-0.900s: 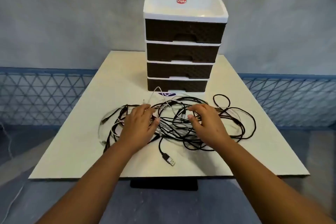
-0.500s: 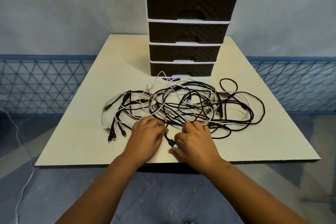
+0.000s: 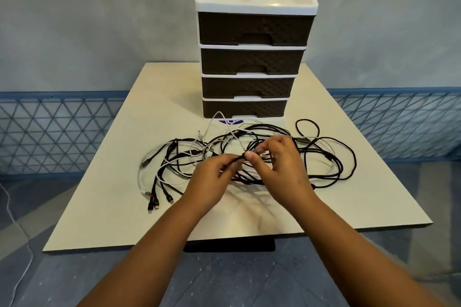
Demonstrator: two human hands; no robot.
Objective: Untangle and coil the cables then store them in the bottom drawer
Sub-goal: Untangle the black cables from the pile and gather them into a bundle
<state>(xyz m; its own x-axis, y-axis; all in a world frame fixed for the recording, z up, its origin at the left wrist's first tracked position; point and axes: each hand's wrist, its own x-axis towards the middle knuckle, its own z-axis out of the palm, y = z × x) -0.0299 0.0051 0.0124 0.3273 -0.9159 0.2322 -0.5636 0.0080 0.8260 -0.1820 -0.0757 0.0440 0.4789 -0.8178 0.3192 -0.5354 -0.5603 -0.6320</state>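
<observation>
A tangle of black and white cables (image 3: 331, 157) lies spread across the middle of the table (image 3: 104, 212). Several plug ends (image 3: 156, 203) stick out at its left front. My left hand (image 3: 214, 177) and my right hand (image 3: 279, 164) are raised just above the pile. Both pinch the same black cable (image 3: 238, 157), whose plug end sits between my right thumb and fingers. Behind the pile stands a four-drawer unit (image 3: 254, 57) with dark brown fronts and a white frame. All its drawers are closed, including the bottom drawer (image 3: 244, 108).
The table's front edge (image 3: 224, 238) runs close to me over a dark base. A blue lattice fence (image 3: 50, 129) lines the wall on both sides. A thin white cord (image 3: 17, 227) trails on the floor at the left.
Both hands came off the front of the pile and lifted a black cable end up over its middle. The view tilted up, showing the whole drawer unit again.
</observation>
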